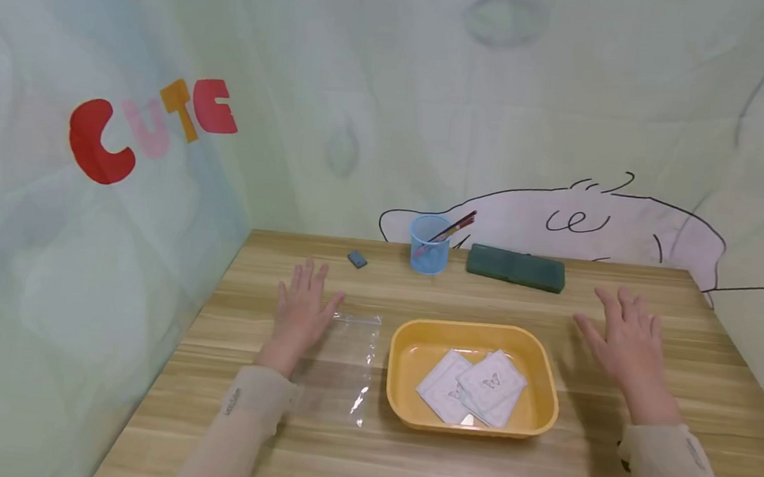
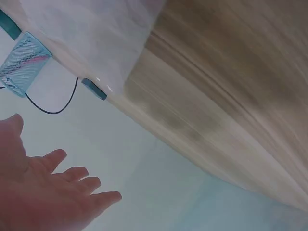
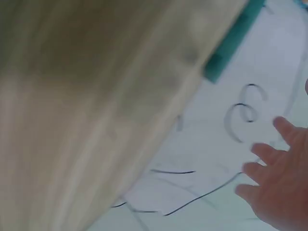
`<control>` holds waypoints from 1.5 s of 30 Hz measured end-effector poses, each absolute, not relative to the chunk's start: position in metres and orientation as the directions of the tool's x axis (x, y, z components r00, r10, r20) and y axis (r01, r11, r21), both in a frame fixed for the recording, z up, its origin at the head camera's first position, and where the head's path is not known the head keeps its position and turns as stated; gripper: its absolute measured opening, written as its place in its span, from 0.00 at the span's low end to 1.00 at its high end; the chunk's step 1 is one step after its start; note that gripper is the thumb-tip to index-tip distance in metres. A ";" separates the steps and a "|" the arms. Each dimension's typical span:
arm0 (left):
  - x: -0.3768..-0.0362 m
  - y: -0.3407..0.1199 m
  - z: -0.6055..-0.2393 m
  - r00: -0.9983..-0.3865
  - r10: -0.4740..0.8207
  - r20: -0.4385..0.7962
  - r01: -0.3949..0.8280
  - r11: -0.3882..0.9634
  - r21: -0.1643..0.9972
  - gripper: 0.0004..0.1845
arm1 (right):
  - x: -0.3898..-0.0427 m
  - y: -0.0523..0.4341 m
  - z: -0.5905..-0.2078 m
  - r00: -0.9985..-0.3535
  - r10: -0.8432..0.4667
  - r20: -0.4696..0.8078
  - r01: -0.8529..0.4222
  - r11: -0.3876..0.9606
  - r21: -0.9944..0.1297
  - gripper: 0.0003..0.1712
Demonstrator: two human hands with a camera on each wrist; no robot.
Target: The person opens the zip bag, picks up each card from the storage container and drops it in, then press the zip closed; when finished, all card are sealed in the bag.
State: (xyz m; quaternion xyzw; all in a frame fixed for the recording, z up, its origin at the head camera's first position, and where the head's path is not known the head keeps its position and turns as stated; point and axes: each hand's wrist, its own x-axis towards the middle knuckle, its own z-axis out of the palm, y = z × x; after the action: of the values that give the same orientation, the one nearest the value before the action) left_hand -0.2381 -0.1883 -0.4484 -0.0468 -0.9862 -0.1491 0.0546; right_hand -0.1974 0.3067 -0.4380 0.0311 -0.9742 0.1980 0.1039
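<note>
In the head view, my left hand (image 1: 300, 313) has its fingers spread and holds nothing. Beside it lies a clear zip bag (image 1: 346, 372), flat on the table, its upper left partly covered by the hand and sleeve. My right hand (image 1: 626, 345) is also spread, with nothing in it, to the right of a yellow tray (image 1: 400, 361). Inside the tray are several white square packets (image 1: 492, 384) with a butterfly print, overlapping one another. Both wrist views show the left hand (image 2: 53, 187) and right hand (image 3: 284, 178) with extended, separated fingers.
Along the table's back edge stand a blue mesh cup (image 1: 429, 250) with pencils in it and a dark green case (image 1: 516, 268). A small grey-blue block (image 1: 357, 259) lies left of the cup. Printed curtains border the wooden table (image 1: 457, 472) at the back and sides.
</note>
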 end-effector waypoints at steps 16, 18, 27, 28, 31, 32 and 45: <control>-0.223 -0.217 -0.413 -0.976 0.028 -0.217 -0.216 0.021 0.976 0.38 | -0.161 0.135 -0.368 -0.892 -0.414 0.182 -0.412 0.581 -0.702 0.33; -0.216 -0.222 -0.409 -0.963 0.092 -0.253 -0.261 -0.087 0.961 0.39 | -0.160 0.112 -0.370 -0.889 -0.433 0.148 -0.369 0.486 -0.792 0.33; -0.189 -0.236 -0.414 -0.928 0.208 -0.309 -0.332 -0.087 0.939 0.44 | -0.161 0.039 -0.390 -0.818 -0.529 -0.225 0.349 -0.147 -0.925 0.34; -0.187 -0.237 -0.415 -0.923 0.215 -0.320 -0.341 -0.067 0.938 0.46 | -0.161 0.032 -0.392 -0.813 -0.525 -0.252 0.397 -0.183 -0.899 0.34; -0.182 -0.238 -0.417 -0.903 0.229 -0.365 -0.374 0.002 0.927 0.50 | -0.160 0.015 -0.401 -0.818 -0.471 -0.330 0.482 -0.249 -0.840 0.38; -0.181 -0.238 -0.418 -0.894 0.231 -0.383 -0.389 0.019 0.921 0.52 | -0.159 0.010 -0.404 -0.822 -0.441 -0.361 0.502 -0.259 -0.825 0.40; -0.167 -0.237 -0.433 -0.841 0.171 -0.512 -0.490 0.159 0.857 0.54 | -0.154 -0.035 -0.442 -0.928 -0.147 -0.343 0.348 -0.004 -0.938 0.39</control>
State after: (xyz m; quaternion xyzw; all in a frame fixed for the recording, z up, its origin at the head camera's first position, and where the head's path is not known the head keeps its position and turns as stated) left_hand -0.1668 -0.2371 -0.4334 0.1111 -0.7159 -0.6389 -0.2587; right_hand -0.1538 -0.0346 -0.4418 -0.0733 -0.6834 0.7048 -0.1756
